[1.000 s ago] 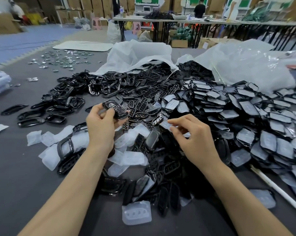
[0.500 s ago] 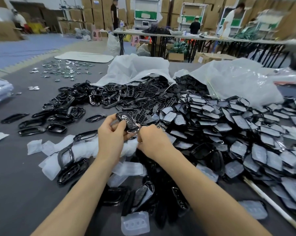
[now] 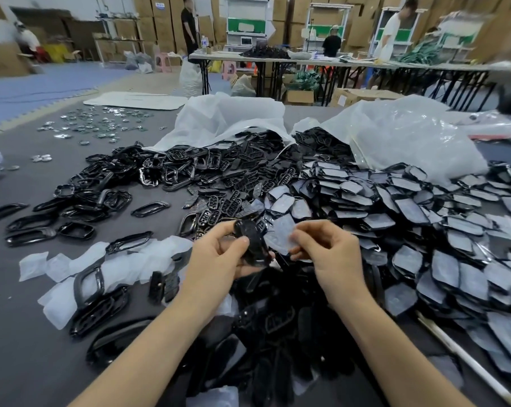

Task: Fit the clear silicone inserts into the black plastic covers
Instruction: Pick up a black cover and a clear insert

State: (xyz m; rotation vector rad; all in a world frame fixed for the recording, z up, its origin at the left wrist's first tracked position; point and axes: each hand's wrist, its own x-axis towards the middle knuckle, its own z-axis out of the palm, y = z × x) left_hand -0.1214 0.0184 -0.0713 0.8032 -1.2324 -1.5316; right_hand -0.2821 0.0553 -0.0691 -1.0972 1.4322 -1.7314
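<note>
Two hands bring a cover and an insert together

I see both bare hands raised over the middle of a grey tabletop (image 3: 28,348). The left hand (image 3: 219,254) grips a glossy black cover (image 3: 252,245), its fingers and thumb curled round the edges, and the cover is tilted on its side. The right hand (image 3: 327,254) pinches a clear silicone insert (image 3: 280,235) between thumb and fingertips. The insert sits just right of the cover, at the same height. I cannot tell whether the two touch.

A heap of black covers (image 3: 189,168) spreads across the far middle of the tabletop, spilling from two white plastic bags (image 3: 227,121). To the right lies a broad pile of fitted covers (image 3: 409,201), each with a pale insert showing. Loose clear inserts (image 3: 81,265) lie at near left, mixed with a few black frames. Small silver parts (image 3: 101,124) are scattered at far left. A white rod (image 3: 468,362) lies slantwise at near right.
</note>
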